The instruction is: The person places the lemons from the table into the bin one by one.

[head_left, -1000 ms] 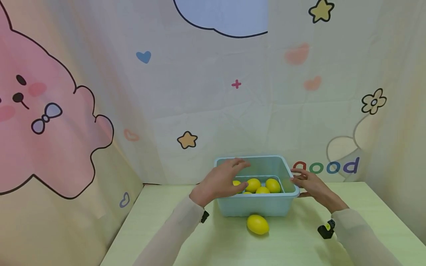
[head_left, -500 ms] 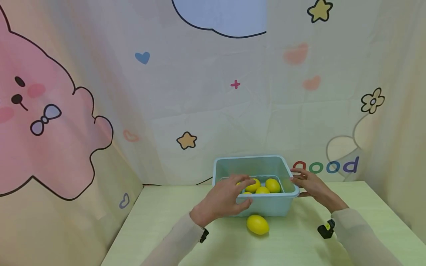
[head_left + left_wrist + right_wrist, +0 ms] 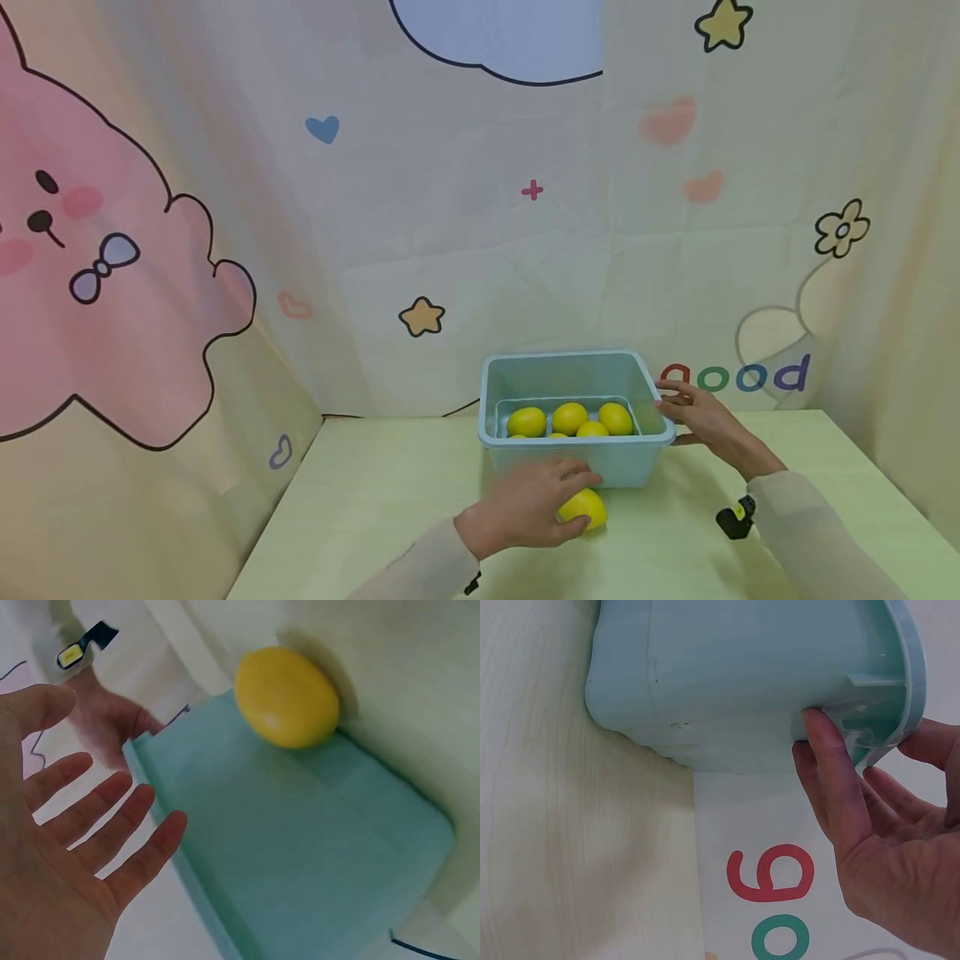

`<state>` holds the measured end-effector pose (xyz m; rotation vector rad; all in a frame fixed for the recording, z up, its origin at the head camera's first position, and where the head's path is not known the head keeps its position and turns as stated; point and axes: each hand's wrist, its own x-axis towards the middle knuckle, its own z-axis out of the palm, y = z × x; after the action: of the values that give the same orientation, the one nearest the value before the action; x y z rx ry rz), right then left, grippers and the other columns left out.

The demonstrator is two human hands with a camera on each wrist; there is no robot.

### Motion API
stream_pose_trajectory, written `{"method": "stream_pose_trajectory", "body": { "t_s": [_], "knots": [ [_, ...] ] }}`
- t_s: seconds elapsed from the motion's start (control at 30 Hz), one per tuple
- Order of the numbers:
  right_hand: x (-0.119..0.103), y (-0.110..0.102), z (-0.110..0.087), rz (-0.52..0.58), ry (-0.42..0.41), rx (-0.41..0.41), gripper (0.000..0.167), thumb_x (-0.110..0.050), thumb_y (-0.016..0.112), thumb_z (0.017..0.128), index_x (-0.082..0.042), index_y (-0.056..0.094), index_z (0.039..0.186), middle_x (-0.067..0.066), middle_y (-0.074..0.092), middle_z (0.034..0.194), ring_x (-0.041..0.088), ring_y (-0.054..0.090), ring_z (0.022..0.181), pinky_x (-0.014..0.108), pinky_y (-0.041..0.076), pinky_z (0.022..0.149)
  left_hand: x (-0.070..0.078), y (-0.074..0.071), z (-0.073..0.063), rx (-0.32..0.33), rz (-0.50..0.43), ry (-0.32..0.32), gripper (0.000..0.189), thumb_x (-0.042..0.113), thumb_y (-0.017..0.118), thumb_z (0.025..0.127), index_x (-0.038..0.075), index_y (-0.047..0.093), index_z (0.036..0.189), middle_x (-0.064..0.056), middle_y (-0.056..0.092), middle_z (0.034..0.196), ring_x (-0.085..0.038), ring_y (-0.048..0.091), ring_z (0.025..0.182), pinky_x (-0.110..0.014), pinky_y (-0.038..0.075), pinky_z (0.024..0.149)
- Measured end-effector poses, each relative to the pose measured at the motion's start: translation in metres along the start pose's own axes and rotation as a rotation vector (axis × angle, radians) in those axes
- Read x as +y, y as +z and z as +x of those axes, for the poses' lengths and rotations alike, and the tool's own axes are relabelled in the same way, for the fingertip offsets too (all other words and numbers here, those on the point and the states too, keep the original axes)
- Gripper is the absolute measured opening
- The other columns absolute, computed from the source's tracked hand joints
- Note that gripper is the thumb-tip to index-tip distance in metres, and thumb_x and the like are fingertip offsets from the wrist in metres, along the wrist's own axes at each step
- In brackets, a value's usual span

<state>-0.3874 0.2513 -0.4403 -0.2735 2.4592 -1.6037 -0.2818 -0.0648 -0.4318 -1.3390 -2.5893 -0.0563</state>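
Observation:
A yellow lemon [image 3: 587,508] lies on the table in front of a pale blue plastic bin [image 3: 622,467]. My left hand [image 3: 521,507] reaches over it from the left, fingers and thumb spread on either side in the head view. Seen from the left wrist, those fingers are loosely bent and a gap separates them from the lemon [image 3: 287,697]. Several more lemons [image 3: 570,418] rest inside the bin. At the bin's right end, my right hand [image 3: 712,431] grips the rim. The right wrist view has its thumb at the rim and its fingers against the outer wall [image 3: 705,682].
The light wooden table [image 3: 360,500] extends to both sides of the bin. Behind it hangs a printed curtain [image 3: 480,208] with a pink animal, stars and hearts. Black devices are strapped to both wrists, one [image 3: 737,517] showing at the right sleeve.
My left hand has come out from over the bin, moving down and toward me to the lemon on the table. The right hand and the bin have stayed in place.

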Motion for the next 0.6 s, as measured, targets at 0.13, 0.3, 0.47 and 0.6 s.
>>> {"method": "stream_pose_trajectory", "body": {
  "t_s": [0.13,0.3,0.47,0.6],
  "knots": [
    [0.001,-0.001,0.000,0.001,0.002,0.005,0.068,-0.032,0.051,0.102,-0.004,0.020,0.156,0.034,0.037,0.148,0.050,0.048,0.129,0.046,0.060,0.083,0.002,0.012,0.003,-0.074,0.005,-0.009,0.050,0.048,0.054,0.097,0.029,0.048,0.143,0.008,0.055,0.140,-0.011,0.056,0.124,-0.027,0.052,0.099],
    [0.000,0.000,-0.001,-0.003,0.010,0.012,0.068,-0.033,0.052,0.102,-0.004,0.021,0.155,0.033,0.037,0.148,0.049,0.049,0.128,0.046,0.060,0.083,-0.001,0.026,0.008,-0.147,-0.007,-0.034,0.055,0.049,0.056,0.095,0.031,0.045,0.146,0.008,0.050,0.145,-0.013,0.051,0.131,-0.030,0.050,0.103],
    [0.000,0.000,0.000,0.002,0.021,0.016,0.068,-0.032,0.052,0.102,-0.004,0.021,0.155,0.033,0.037,0.148,0.048,0.050,0.128,0.044,0.060,0.084,-0.003,0.037,0.014,-0.203,-0.022,-0.082,0.058,0.050,0.059,0.093,0.035,0.043,0.147,0.009,0.047,0.149,-0.014,0.048,0.134,-0.034,0.049,0.105],
    [0.000,0.000,0.001,-0.001,0.023,0.020,0.068,-0.033,0.053,0.101,-0.004,0.022,0.155,0.033,0.038,0.148,0.047,0.051,0.127,0.044,0.060,0.084,-0.005,0.048,0.019,-0.222,-0.025,-0.111,0.059,0.051,0.061,0.092,0.036,0.043,0.146,0.010,0.045,0.149,-0.014,0.047,0.134,-0.035,0.050,0.103]
  ]
}}
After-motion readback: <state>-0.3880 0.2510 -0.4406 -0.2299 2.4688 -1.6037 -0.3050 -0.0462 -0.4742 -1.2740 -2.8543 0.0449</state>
